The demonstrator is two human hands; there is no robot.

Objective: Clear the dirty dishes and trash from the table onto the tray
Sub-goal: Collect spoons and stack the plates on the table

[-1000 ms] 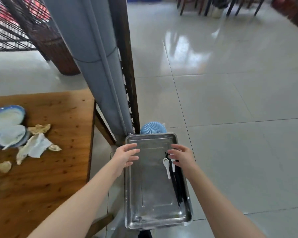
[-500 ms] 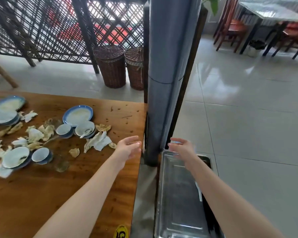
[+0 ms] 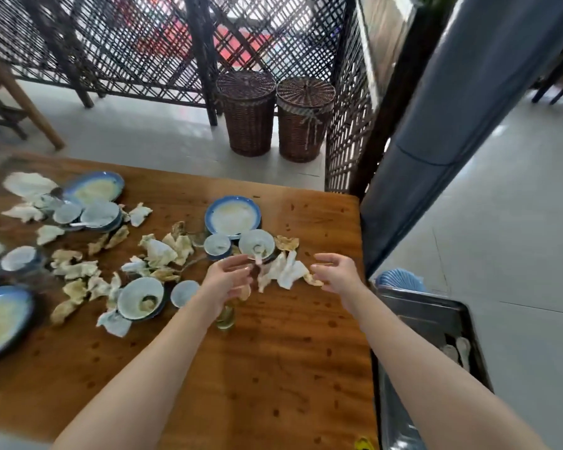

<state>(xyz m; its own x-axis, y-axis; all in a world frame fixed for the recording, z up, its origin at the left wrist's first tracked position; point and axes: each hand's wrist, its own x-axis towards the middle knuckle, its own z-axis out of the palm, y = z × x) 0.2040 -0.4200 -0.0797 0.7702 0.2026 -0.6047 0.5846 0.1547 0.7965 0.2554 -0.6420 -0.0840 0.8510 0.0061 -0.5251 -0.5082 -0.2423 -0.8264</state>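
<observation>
Tray [image 3: 436, 316]: metal, just off the right edge of the table [image 3: 273, 368] and lower than it, probably to keep carries short; long axis near to far, parallel to that edge; two white spoons [image 3: 459, 350] inside, lying along the same axis. Bowl [image 3: 256, 243]: upright at the right end of the clutter, beside a small cup [image 3: 217, 245] and a blue-rimmed plate [image 3: 233, 216]; spoon [image 3: 258, 254] inside, handle pointing near, toward the left hand [image 3: 228, 277]. Crumpled napkin [image 3: 283, 271]: on the table between the hands. Left hand: open, fingers loosely curved, nothing gripped; fingertips close to the spoon handle, contact not discernible. Right hand [image 3: 337, 274]: open, palm inward, empty, just right of the napkin. Likely first pickups, being nearest the tray.
</observation>
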